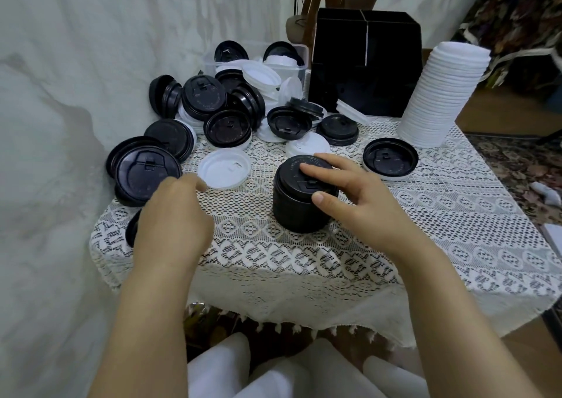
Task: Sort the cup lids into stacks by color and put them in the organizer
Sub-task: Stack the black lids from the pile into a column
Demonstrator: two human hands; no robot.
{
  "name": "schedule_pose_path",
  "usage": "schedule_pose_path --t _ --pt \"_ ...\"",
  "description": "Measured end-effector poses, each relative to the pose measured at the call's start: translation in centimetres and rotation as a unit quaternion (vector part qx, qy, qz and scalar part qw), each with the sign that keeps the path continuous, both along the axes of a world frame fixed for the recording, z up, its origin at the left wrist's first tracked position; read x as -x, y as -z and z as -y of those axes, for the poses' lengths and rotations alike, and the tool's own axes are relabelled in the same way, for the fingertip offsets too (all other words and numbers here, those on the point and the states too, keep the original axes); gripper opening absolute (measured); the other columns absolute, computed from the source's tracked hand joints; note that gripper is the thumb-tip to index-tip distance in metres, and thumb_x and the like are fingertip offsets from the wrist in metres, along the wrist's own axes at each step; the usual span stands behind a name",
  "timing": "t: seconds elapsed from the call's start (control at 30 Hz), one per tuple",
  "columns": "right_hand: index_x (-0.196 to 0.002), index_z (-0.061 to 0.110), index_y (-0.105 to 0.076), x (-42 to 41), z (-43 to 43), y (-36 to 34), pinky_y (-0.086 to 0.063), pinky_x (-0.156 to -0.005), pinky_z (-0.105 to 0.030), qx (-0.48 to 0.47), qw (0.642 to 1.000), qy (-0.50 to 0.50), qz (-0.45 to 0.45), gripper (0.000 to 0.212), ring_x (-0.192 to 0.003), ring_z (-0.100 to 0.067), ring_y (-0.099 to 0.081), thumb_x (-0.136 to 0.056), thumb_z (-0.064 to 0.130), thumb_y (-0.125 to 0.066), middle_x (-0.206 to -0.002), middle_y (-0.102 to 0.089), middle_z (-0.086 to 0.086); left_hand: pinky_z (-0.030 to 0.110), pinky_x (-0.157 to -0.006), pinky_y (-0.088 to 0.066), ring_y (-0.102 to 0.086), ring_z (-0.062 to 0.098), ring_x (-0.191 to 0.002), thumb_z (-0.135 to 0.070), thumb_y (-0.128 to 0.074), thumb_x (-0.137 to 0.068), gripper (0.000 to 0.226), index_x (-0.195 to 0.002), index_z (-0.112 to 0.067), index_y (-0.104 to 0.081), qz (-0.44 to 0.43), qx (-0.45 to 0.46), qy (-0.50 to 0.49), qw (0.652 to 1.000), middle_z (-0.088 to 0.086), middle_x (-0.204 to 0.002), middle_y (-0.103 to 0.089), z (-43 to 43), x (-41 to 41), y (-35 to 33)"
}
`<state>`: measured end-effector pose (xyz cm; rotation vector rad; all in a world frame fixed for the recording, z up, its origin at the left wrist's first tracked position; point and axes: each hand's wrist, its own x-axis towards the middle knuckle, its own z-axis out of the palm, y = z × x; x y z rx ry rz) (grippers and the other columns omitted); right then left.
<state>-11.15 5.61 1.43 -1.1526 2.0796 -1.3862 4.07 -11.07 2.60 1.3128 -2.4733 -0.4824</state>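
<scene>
Your knees (219, 367) are nearest. Past them your left hand (173, 215) hovers low, fingers loosely bent and holding nothing, forefinger pointing forward. Just beyond that fingertip and slightly to its right, a loose white lid (223, 168) lies flat. Just left of the fingers a black lid (146, 169) also lies flat. Your right hand (352, 194) rests on the upright black stack (301, 212), fingers straight across its top and thumb against the near side, steadying rather than clutching. Your left hand is therefore the nearer one for either loose lid. Far beyond your right fingers stand the white stack (438, 93) and the organizer (365, 72), well apart from both hands.
</scene>
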Motion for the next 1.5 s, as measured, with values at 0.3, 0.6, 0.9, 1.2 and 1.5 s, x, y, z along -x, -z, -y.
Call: schedule_pose_path --t 0.3,0.6,0.9,1.2,1.5 --pt "-0.116 0.051 -0.059 0.0 0.0 0.1 -0.032 -0.114 -0.044 0.011 1.000 -0.005 0.013 0.039 -0.136 -0.005 -0.037 -0.093 0.020 -0.064 -0.144 -0.041 0.020 0.025 -0.046 -0.037 -0.043 0.018 -0.060 0.008 -0.047 -0.088 0.049 -0.093 -0.039 -0.061 -0.341 -0.160 0.006 0.926 0.018 -0.100 -0.060 -1.6 1.1 -1.5" --pt "-0.116 0.051 -0.059 0.1 -0.1 0.1 -0.032 -0.115 -0.042 0.012 1.000 -0.009 0.017 0.039 -0.135 -0.003 -0.037 -0.093 0.020 -0.064 -0.143 -0.040 0.021 0.036 -0.074 -0.047 -0.057 0.031 -0.082 -0.005 -0.066 -0.082 0.050 -0.127 -0.022 -0.054 -0.141 -0.164 0.033 0.976 0.018 -0.116 -0.058 -1.2 0.5 -1.3" --pt "-0.116 0.053 -0.060 0.3 0.0 0.5 -0.032 -0.114 -0.045 0.020 1.000 -0.014 0.017 0.036 -0.137 -0.004 -0.036 -0.088 0.031 -0.064 -0.145 -0.040 0.020 0.030 -0.090 -0.036 -0.043 0.022 -0.110 -0.026 -0.076 -0.078 0.086 -0.148 -0.024 -0.027 0.018 -0.149 0.085 0.985 0.004 -0.139 -0.028 -1.0 0.4 -0.8" --pt "-0.119 0.047 -0.061 0.5 -0.2 0.7 -0.031 -0.115 -0.039 0.020 1.000 -0.019 0.004 0.034 -0.133 0.002 -0.038 -0.092 0.027 -0.064 -0.143 -0.041 0.021 0.029 -0.082 -0.035 -0.041 0.016 -0.098 -0.027 -0.080 -0.074 0.066 -0.131 -0.016 -0.048 -0.023 -0.100 0.090 0.991 -0.007 -0.111 -0.033 -0.8 0.4 -0.4" --pt "-0.124 0.043 -0.054 0.4 -0.1 0.7 -0.036 -0.110 -0.031 0.026 1.000 -0.014 0.008 0.044 -0.125 0.005 -0.045 -0.082 0.036 -0.061 -0.134 -0.050 0.022 0.022 -0.091 -0.032 -0.045 0.008 -0.116 -0.029 -0.078 -0.076 0.070 -0.137 -0.024 -0.044 -0.248 -0.066 0.089 0.962 -0.010 -0.127 -0.047 -2.8 1.5 -1.4"
